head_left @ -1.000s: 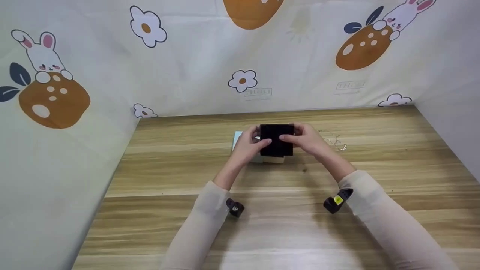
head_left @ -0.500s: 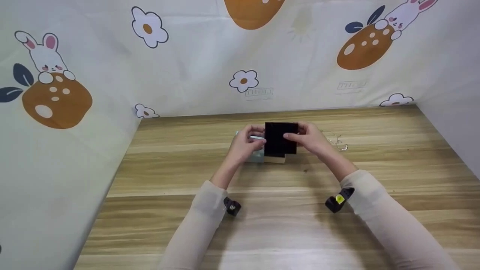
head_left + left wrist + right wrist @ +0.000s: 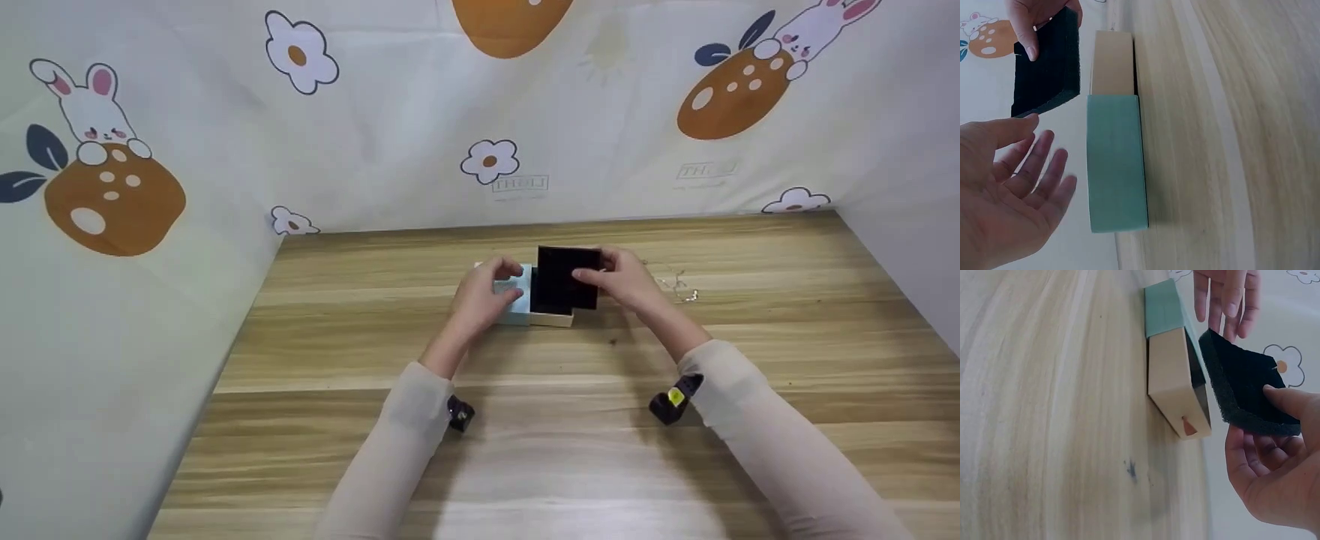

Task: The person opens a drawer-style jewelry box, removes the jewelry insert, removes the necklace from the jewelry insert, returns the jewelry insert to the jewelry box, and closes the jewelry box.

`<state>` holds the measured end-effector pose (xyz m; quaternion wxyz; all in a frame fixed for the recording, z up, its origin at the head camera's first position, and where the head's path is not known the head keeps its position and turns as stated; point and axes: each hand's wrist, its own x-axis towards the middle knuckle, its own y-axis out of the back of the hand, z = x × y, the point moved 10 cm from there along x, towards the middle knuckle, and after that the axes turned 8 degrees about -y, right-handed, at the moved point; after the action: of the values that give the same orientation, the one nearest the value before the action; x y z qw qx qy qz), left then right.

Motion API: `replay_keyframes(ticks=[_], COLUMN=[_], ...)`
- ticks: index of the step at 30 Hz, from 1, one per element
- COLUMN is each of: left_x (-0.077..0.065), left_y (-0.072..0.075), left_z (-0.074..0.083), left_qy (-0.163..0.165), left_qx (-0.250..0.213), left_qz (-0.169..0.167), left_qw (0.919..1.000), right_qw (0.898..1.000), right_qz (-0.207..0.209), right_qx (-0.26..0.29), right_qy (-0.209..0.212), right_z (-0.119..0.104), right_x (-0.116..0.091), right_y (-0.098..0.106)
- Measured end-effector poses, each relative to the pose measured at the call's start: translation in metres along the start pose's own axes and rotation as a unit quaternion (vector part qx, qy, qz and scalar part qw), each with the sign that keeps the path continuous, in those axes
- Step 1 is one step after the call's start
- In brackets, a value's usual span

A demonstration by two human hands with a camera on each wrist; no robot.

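A black square foam pad (image 3: 562,274) is pinched at its right side by my right hand (image 3: 622,279), thumb on its face and fingers behind. In the right wrist view the foam pad (image 3: 1247,382) shows a thick, rough edge. My left hand (image 3: 484,296) is off the pad, fingers loosely bent, above the teal sleeve of a drawer box (image 3: 517,311). In the left wrist view that hand (image 3: 1022,185) holds nothing. The box's cream drawer (image 3: 1171,365) is pulled partly out to the right, with a small reddish tab (image 3: 1189,427) on its front.
A thin silvery chain (image 3: 681,289) lies on the wood-grain table (image 3: 555,420) right of the box. Behind the table hangs a pale cloth (image 3: 390,150) printed with rabbits, fruit and flowers. Another cloth side (image 3: 82,360) borders the left.
My left hand has let go of the foam pad and drawn back left over the box. My right hand has carried the pad slightly right, showing more of the box.
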<state>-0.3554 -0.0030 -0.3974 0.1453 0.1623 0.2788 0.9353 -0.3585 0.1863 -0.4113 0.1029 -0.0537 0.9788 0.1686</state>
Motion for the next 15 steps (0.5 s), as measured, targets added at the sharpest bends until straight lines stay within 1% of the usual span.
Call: replay_keyframes(ticks=[3,7,11,15], left_x=[-0.001,-0.002,-0.001,0.000], left_y=[-0.004,-0.010,-0.013,-0.014], left_z=[-0.005,-0.012,-0.014,-0.014], left_qy=[0.022,0.039,0.036,0.026], left_qx=[0.076,0.142,0.182,0.196], left_qz=[-0.028,-0.066,-0.089,-0.099], left_qw=[0.9965,0.9869,0.9786,0.9752], right_qw=[1.000,0.998,0.993,0.985], right_qz=[0.011,0.029,0.048,0.067], right_qx=[-0.015,-0.056,-0.112,-0.160], right_qy=[-0.007,-0.011,-0.003,0.002], right_z=[0.003,0.006,0.006,0.004], right_x=[0.002,0.005,0.008,0.009], right_y=[0.002,0.004,0.003,0.001])
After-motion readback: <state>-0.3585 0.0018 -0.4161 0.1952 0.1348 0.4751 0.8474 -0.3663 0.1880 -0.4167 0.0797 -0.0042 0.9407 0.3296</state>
